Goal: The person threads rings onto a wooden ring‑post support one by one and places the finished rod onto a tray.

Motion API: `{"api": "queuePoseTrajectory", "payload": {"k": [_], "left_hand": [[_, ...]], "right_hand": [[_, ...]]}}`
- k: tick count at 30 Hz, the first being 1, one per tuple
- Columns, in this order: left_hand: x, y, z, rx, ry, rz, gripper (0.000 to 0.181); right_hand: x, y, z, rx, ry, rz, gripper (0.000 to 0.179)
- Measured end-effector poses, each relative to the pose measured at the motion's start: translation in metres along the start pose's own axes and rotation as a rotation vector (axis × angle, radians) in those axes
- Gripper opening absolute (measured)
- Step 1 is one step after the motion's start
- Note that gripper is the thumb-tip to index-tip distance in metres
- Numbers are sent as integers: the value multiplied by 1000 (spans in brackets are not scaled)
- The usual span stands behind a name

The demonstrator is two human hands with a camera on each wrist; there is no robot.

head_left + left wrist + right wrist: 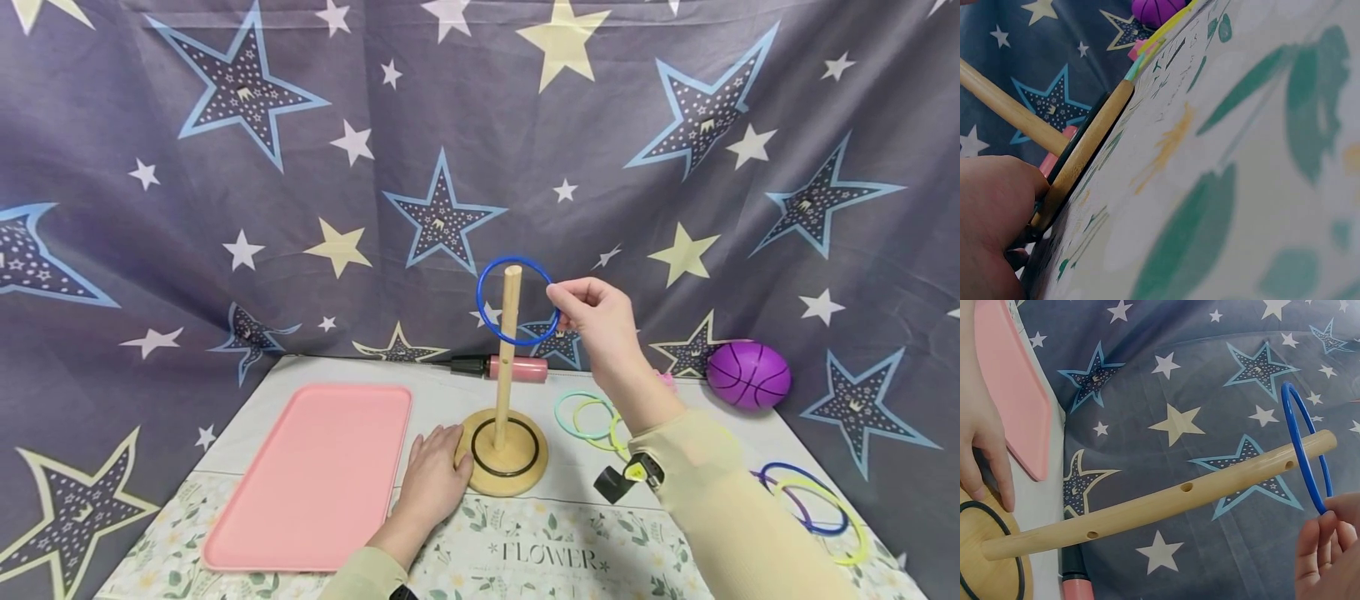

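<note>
My right hand [603, 325] pinches a blue ring [480, 304] between thumb and fingertips. The ring is tilted around the top of the wooden peg [506, 392], whose end pokes through it in the right wrist view. The peg stands upright on a round wooden base [495, 485], where a black ring [537, 446] lies around its foot. My left hand [433, 471] rests at the left edge of that base, fingers relaxed and thumb touching the rim. In the left wrist view, the thumb [1007, 187] overlaps the base and hides part of it.
A pink tray [307, 475] lies left of the stand. Behind is a pink and black pump [517, 369]. Green and yellow rings [557, 414], a black strap-like item [612, 483], more rings [847, 521] and a purple ball [748, 375] sit rightward. A star-patterned curtain [465, 108] backs the table.
</note>
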State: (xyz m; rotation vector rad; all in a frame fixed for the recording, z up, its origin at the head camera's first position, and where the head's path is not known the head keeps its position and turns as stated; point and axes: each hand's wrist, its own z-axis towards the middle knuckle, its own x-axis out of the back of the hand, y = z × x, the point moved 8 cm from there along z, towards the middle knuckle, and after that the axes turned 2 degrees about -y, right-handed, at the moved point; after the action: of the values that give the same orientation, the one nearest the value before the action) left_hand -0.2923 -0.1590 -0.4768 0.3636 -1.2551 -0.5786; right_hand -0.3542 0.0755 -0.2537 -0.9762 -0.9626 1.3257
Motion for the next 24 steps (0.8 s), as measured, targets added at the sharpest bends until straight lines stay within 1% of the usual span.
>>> {"api": "queuePoseTrajectory", "payload": {"k": [4,11,17,24], "left_hand": [[1,1,0,-1,2,-6,50],[-3,-3,1,10,-3,0,51],[-4,-4,2,-1,1,6,51],[-4,-3,1,-6,0,6,51]], "right_hand": [[-2,8,0,-22,8,-4,18],[-4,23,-2,-61,13,-28,18],[-3,34,-3,-79,18,-18,19],[1,51,-8,-127,22,-66,18]]}}
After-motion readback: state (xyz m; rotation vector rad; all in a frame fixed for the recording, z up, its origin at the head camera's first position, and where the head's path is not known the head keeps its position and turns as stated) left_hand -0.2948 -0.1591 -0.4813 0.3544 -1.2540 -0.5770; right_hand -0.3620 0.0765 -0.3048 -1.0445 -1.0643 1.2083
